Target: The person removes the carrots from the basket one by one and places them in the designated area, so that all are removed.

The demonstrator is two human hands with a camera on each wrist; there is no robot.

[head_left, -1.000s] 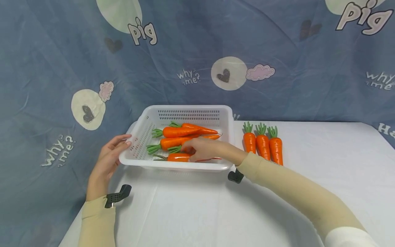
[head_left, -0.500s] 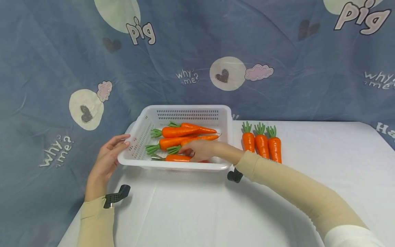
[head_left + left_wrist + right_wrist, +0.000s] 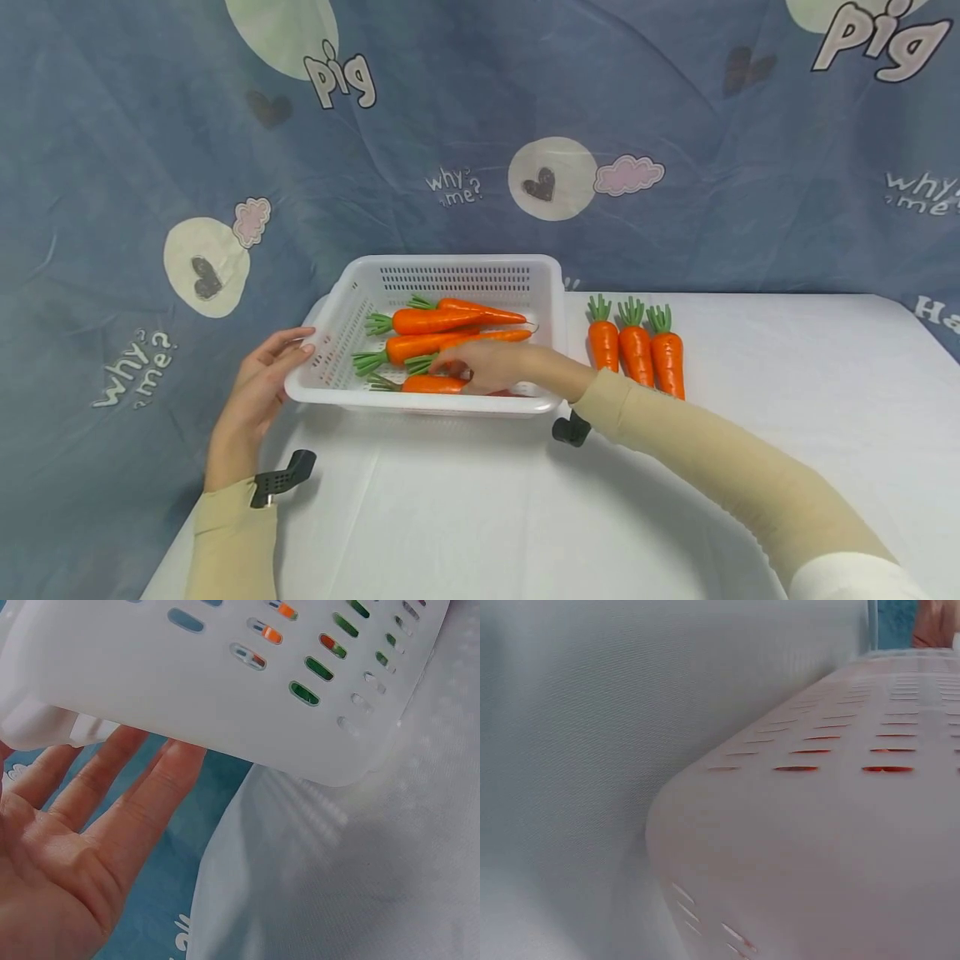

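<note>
A white perforated plastic basket (image 3: 450, 403) stands at the back of the table, with several orange carrots (image 3: 435, 321) with green tops lying lengthwise in it. My left hand (image 3: 258, 383) holds the basket's left rim; in the left wrist view its fingers (image 3: 154, 791) reach under the edge, thumb out of sight. Inside the basket, my right hand (image 3: 491, 365) grips a carrot (image 3: 420, 364) near its green top, mostly covered by the hand. Its thumb is close to the nearest carrot (image 3: 431, 384). The right wrist view shows mainly the basket's outer wall (image 3: 817, 847), not the right hand.
Three more carrots (image 3: 636, 354) lie side by side right of the basket, partly behind the right forearm. A white cloth covers the table (image 3: 450, 508). A blue printed curtain (image 3: 420, 125) hangs behind. The basket's left end reaches the table's left edge.
My right hand has shifted slightly left and down among the carrots. The nearest carrot's thin tip no longer shows past the hand. My left hand keeps its place on the rim.
</note>
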